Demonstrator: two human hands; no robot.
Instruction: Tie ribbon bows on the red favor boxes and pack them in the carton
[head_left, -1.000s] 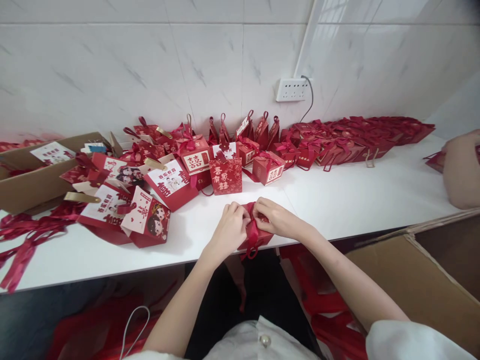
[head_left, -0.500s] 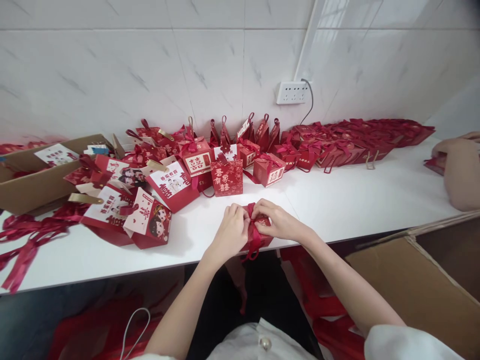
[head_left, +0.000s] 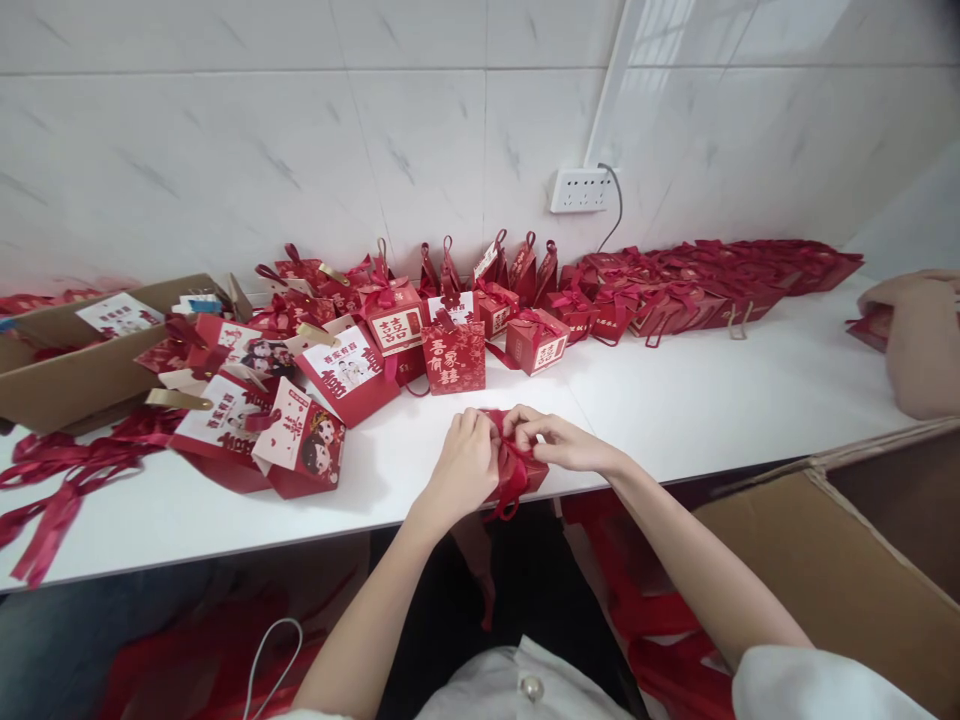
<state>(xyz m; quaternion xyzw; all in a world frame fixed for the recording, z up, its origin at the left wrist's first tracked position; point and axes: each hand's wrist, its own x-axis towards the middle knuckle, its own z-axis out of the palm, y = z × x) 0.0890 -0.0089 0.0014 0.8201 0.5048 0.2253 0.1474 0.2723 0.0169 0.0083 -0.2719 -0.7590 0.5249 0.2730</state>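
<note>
- One red box is sitting at the near edge of the white table, between the hands, probably for short reach; ribbon is looping down its near side.
- Left hand is bracing the box's left side, fingers bent and bunched at the ribbon; seems to be pinching it (contact is hiding behind the knuckles).
- Right hand is arching over the right side, fingers loosely curled, a small gap showing by the thumb; tips are meeting the ribbon, can't tell if clamped. Hands are sitting almost together, steadying from both sides, I'd guess.
- Loose ribbons are lying far left, likely bunched there to save space.
- Printed boxes are leaning together behind them, handles up; a cardboard carton is standing just beyond.
- Small bow-tied box is resting behind the hands, apart from them.
- Long pile of red boxes is running along the wall, presumably pushed back to free the front; another person's arm is resting at right.
</note>
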